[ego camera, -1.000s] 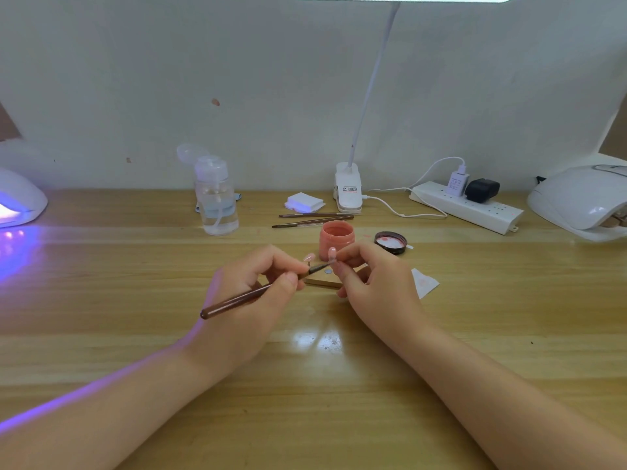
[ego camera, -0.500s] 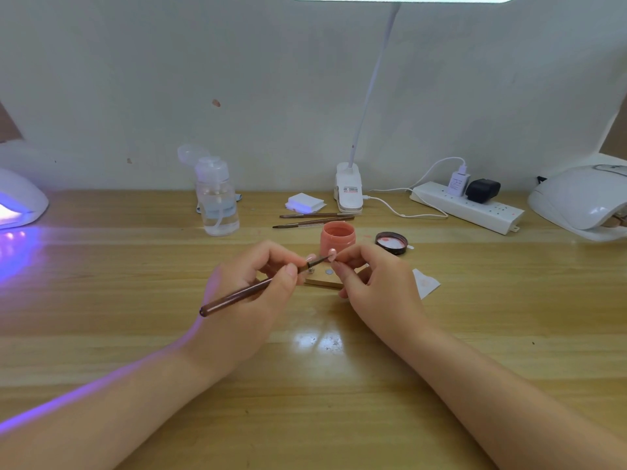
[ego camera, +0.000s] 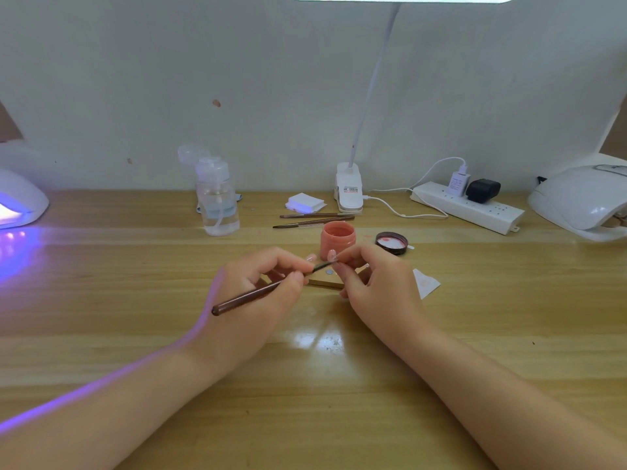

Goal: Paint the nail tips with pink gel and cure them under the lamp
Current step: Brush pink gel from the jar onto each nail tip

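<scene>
My left hand (ego camera: 258, 293) grips a brown brush (ego camera: 247, 297), its tip touching a small pink nail tip (ego camera: 331, 255). My right hand (ego camera: 373, 283) pinches that nail tip between thumb and fingers, just in front of the open pink gel jar (ego camera: 338, 242). A small wooden holder block (ego camera: 325, 279) lies on the table under the hands. The lit curing lamp (ego camera: 18, 198) glows purple at the far left. A second white lamp (ego camera: 583, 201) sits at the far right.
The jar's dark lid (ego camera: 391, 242) lies right of the jar. Two spare brushes (ego camera: 314, 219), a pad stack (ego camera: 304, 202), a clear pump bottle (ego camera: 219, 198), the desk-lamp clip (ego camera: 349, 191) and a power strip (ego camera: 468, 208) line the back. A paper scrap (ego camera: 425, 283) lies right.
The brush tip has shifted slightly along the nail tip; both hands stay in nearly the same place.
</scene>
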`<state>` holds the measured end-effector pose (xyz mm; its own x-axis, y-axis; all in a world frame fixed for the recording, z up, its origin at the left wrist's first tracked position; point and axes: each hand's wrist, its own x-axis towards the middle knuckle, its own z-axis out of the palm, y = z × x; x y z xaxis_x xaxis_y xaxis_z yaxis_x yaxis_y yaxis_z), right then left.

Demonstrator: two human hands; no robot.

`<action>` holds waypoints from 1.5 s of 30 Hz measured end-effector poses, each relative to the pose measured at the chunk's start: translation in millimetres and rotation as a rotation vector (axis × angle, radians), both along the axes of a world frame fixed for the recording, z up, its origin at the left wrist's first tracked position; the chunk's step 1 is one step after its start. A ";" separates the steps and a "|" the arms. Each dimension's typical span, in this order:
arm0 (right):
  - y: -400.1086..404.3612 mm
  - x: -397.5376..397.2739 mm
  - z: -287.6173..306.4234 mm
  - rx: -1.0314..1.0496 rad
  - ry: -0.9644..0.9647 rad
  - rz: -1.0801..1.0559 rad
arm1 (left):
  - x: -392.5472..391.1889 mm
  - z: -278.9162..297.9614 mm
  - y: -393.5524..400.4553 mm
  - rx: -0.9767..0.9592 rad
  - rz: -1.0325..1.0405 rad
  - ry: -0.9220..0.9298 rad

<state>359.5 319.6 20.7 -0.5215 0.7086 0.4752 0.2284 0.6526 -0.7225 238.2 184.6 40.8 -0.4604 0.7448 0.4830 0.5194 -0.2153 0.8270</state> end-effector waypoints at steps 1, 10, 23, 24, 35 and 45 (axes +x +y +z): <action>-0.1 -0.4 0.2 0.005 0.000 -0.003 | -0.1 0.0 -0.5 0.007 -0.003 -0.003; -2.8 0.9 -0.3 0.113 -0.027 -0.029 | -0.1 -0.9 0.8 -0.011 -0.009 0.006; -2.4 0.7 0.7 0.151 -0.025 -0.048 | -0.2 -0.1 -1.1 -0.013 0.003 0.024; -1.9 0.5 0.7 0.144 -0.023 -0.051 | -0.2 0.1 -1.7 0.007 0.007 0.030; 0.0 -0.3 0.3 0.026 0.022 -0.025 | -3.8 -1.8 1.8 0.072 -0.003 -0.069; -1.4 0.8 1.8 -0.021 0.021 -0.009 | -5.5 -3.0 4.9 0.133 0.009 -0.115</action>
